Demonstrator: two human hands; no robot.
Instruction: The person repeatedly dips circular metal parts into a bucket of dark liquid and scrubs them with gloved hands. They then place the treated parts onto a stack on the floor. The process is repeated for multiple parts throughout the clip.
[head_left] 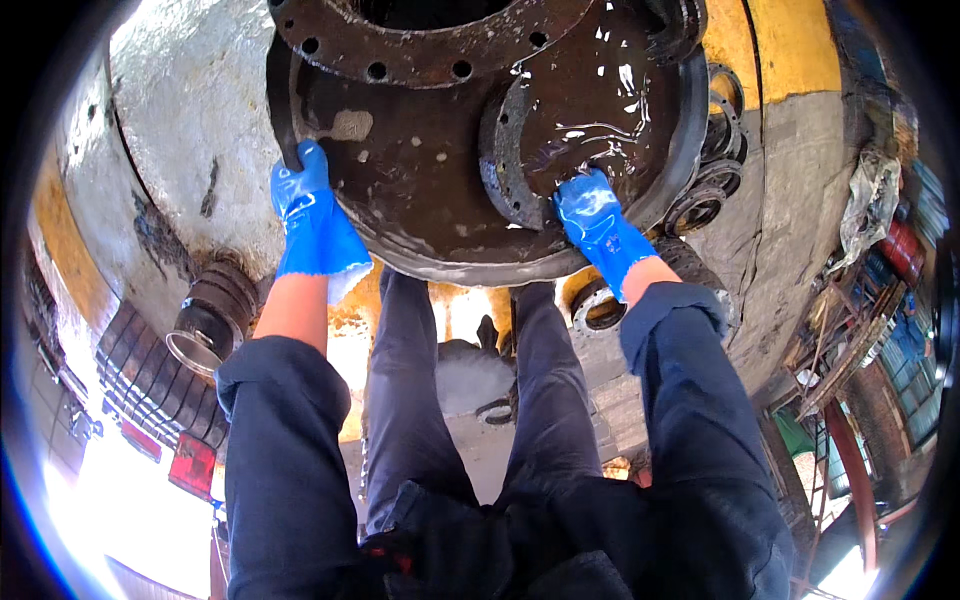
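Inside the wide tub [470,270]: one dark ring [500,165], partly sunk in dark liquid [420,195]. Left hand [308,205]: clasping the tub's rim. Right hand [596,215]: beside the ring's near end, grip unclear. Hazard: slick gloves [330,240] might let the ring slip and splash.

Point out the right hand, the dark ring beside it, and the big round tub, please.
Right hand [594,212]: head view, on its gloved back.
Dark ring [498,152]: head view, on its curved left side.
Round tub [475,272]: head view, on its near rim.
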